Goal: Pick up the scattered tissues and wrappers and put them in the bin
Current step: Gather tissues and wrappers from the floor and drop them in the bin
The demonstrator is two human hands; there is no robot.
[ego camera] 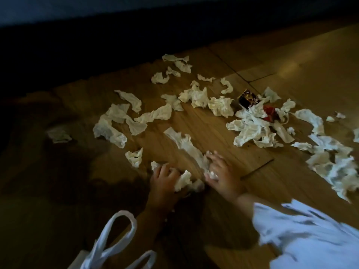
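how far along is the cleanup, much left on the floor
Barely started. Done: nothing visibly binned; no bin shows, only white bag handles nearby. In hand: the left hand grips a crumpled tissue; the right hand rests on a long tissue strip, its hold blurred. Left: many tissues across the floor, plus a dark wrapper and red wrapper.

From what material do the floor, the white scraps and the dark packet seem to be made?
The floor looks like wood or laminate, semi-gloss: plank seams, grain and a soft sheen. The white scraps look like thin matte tissue paper: they crumple and twist softly. The dark packet seems glossy plastic or foil film, as it glints, though it is blurred.
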